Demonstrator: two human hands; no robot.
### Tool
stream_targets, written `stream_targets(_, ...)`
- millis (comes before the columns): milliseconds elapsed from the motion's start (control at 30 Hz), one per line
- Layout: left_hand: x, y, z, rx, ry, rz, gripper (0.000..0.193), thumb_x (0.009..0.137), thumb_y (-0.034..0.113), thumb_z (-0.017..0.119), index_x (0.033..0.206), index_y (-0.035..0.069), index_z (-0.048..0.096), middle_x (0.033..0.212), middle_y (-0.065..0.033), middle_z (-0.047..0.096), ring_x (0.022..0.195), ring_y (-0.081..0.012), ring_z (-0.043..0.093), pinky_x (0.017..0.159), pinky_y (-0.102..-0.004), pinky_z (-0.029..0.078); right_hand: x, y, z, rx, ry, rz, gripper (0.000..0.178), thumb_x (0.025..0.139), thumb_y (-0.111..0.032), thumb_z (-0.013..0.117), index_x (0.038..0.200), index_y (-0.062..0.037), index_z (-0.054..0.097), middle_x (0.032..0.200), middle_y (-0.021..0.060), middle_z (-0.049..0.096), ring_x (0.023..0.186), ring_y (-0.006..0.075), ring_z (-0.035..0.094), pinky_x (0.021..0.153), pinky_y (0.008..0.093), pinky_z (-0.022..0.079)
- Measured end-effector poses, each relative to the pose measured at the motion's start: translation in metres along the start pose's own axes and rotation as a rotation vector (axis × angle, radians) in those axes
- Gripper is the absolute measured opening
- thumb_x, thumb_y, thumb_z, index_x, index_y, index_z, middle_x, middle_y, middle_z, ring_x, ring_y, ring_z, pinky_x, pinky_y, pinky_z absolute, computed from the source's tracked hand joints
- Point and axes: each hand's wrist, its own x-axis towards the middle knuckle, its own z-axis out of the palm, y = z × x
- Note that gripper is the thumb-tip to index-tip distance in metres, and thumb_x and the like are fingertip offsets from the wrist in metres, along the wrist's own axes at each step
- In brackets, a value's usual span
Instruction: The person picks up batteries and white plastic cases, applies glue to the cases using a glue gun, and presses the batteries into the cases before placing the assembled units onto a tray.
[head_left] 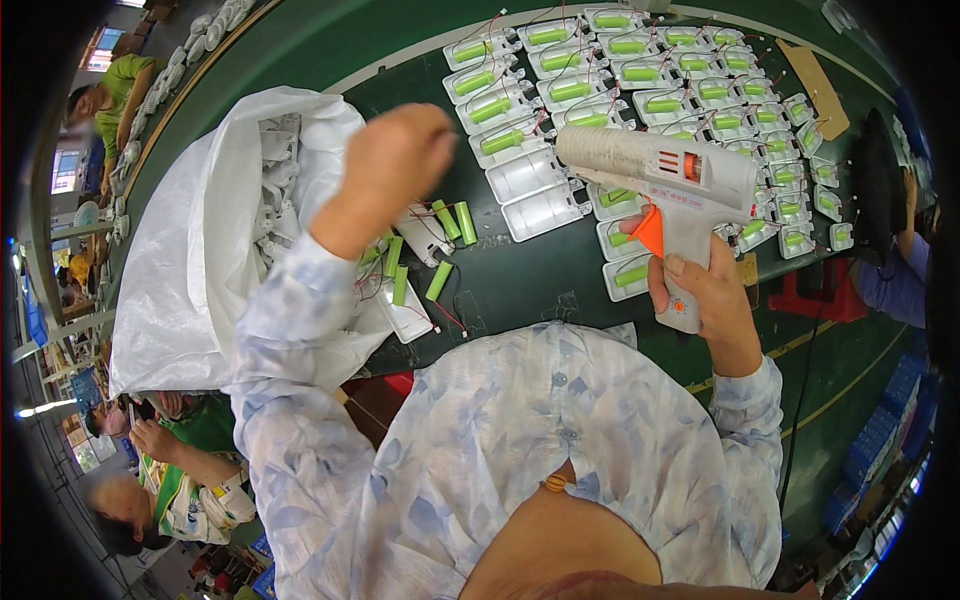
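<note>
My right hand (715, 285) is wrapped round the handle of a white hot glue gun (700, 195) with an orange trigger, its nozzle end pointing left above the rows. Raised over the table's left part, my left hand (395, 160) has curled fingers, slightly blurred; whatever is in them is hidden. Below and beside it lie loose green battery cells (467, 222) with thin wires. White plastic casings (490, 105) stand in rows, most with a green cell inside. Two casings nearest my left hand, such as this bare casing (540, 210), have no cell.
A large white sack (185, 270) holding white plastic parts stands at the left. A cardboard strip (815, 90) lies at the far right end of the dark green table (460, 325). A red stool (825, 295) is beyond the right edge. Other people sit at left and right.
</note>
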Motion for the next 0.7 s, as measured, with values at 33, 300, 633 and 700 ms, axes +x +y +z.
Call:
stream_targets(33,0.001,-0.02,-0.008,0.106,-0.061,-0.068,0.013,0.082,0.013,0.067,0.094,0.007,0.066,0.09,-0.0113,0.069,0.078,-0.0314,0.067,0.068,-0.0411,0.053,0.001,0.0,-0.001,-0.023,-0.031,0.012,0.042,0.09,-0.017,0.054,0.126,0.0046,0.052,0.091,0.0097,0.065,0.057,0.011,0.055,0.054,0.0252,0.045)
stream_targets(300,0.007,-0.077,0.012,0.398,-0.279,-0.294,0.033,0.082,0.015,0.065,0.114,0.007,0.059,0.089,-0.0167,0.069,0.086,-0.0369,0.067,0.072,-0.0456,0.055,-0.003,-0.006,0.012,-0.095,-0.068,0.16,0.035,0.092,-0.013,0.056,0.122,0.0041,0.052,0.106,0.01,0.063,0.059,0.0111,0.055,0.054,0.0262,0.045)
stream_targets(633,0.009,-0.093,0.021,-0.764,-0.156,-0.622,0.023,0.086,0.013,0.068,0.107,0.004,0.065,0.093,-0.0077,0.071,0.071,-0.0155,0.068,0.065,-0.0267,0.052,0.006,0.0,0.021,-0.189,-0.11,0.186,0.032,0.091,-0.014,0.054,0.118,0.0037,0.054,0.082,0.0066,0.061,0.055,0.0106,0.052,0.052,0.0244,0.042)
stream_targets(700,0.008,-0.09,0.019,-0.427,-0.223,-0.514,0.022,0.084,0.012,0.069,0.104,0.005,0.066,0.093,-0.0084,0.071,0.074,-0.0193,0.068,0.066,-0.0298,0.053,0.008,0.003,0.018,-0.205,-0.113,0.198,0.031,0.092,-0.014,0.055,0.117,0.0035,0.054,0.082,0.0064,0.061,0.055,0.0106,0.052,0.052,0.0244,0.042)
